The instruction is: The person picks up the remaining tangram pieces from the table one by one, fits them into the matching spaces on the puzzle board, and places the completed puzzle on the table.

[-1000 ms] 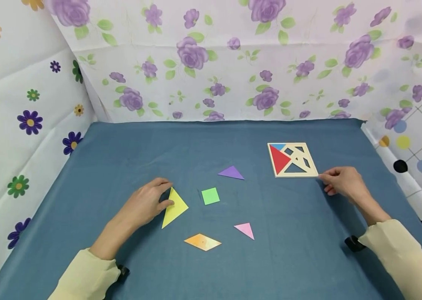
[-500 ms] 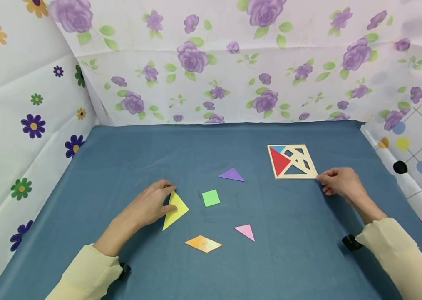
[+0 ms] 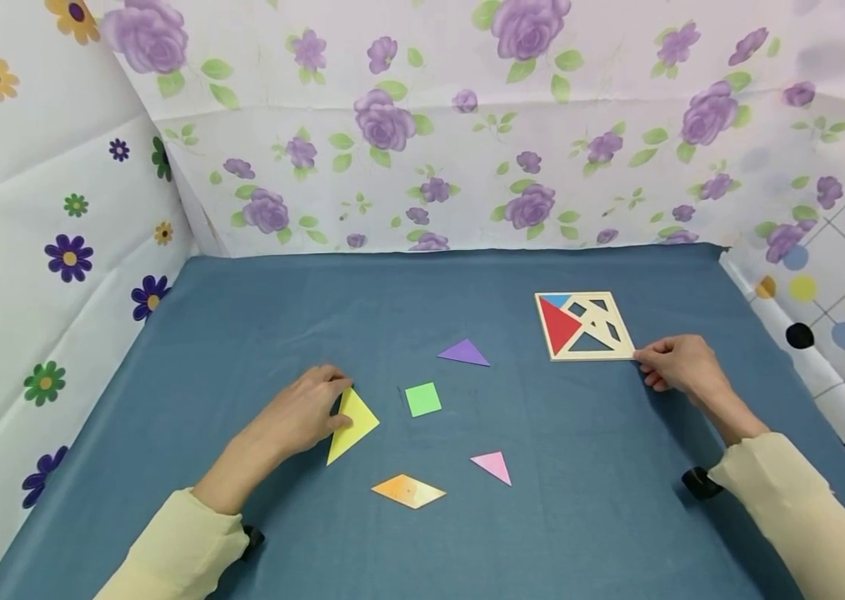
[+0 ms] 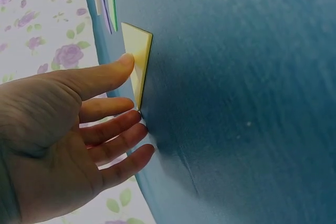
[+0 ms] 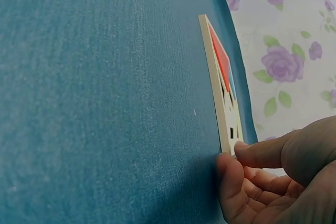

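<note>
At the left of the cloth in the head view, my left hand [image 3: 304,414] holds a yellow triangle [image 3: 357,422] between thumb and fingertips. The left wrist view shows the thumb on the face of the yellow triangle [image 4: 137,51] and the index fingertip near its lower corner; the other fingers extend past it. My right hand [image 3: 685,367] pinches the near right corner of a square wooden tangram board [image 3: 597,355]. In the right wrist view, the thumb is on top of the board [image 5: 214,85]. A red triangle [image 3: 559,325] and a blue piece [image 3: 556,299] sit in its slots; others are open.
Between the hands lie a purple triangle [image 3: 465,353], a green square [image 3: 423,399], a pink triangle [image 3: 494,467] and an orange parallelogram [image 3: 408,491]. Blue cloth [image 3: 542,533] covers the table. Flowered sheets [image 3: 422,150] hang along the back and sides.
The head view has shifted slightly, so the scene sits lower in the picture. My left thumb lies slightly farther over the yellow triangle; the pieces and board stay put on the cloth.
</note>
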The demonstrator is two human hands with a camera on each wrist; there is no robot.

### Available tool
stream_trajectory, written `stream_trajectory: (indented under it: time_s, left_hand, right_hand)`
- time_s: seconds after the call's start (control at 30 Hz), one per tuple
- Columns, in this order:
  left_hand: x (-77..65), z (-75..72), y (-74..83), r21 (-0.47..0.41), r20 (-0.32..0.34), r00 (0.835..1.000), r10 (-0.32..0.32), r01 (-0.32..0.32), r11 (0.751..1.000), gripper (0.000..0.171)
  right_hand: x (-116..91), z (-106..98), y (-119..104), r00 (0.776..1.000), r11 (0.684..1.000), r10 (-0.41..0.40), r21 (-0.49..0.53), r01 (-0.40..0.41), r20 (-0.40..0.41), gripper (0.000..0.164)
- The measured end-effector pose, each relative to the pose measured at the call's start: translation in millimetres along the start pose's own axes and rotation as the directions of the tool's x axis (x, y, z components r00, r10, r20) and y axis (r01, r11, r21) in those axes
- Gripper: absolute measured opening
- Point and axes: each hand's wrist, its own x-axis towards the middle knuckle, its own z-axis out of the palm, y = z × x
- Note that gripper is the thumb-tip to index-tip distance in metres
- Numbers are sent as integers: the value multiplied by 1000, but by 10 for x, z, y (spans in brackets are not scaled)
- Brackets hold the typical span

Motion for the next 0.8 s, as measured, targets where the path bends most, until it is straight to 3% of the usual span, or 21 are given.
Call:
stream_trajectory:
  time_s: [0.3, 0.8]
  left_hand:
    - [19, -31, 13, 16, 49, 999, 22, -23, 1000, 53]
    - [45, -80, 17, 25, 69, 997, 29, -31, 999, 54]
  right_hand:
    - [19, -7, 6, 1000, 1000, 14, -4, -13, 13, 31]
    - [64, -37, 9, 999, 999, 5, -35, -4, 44, 31]
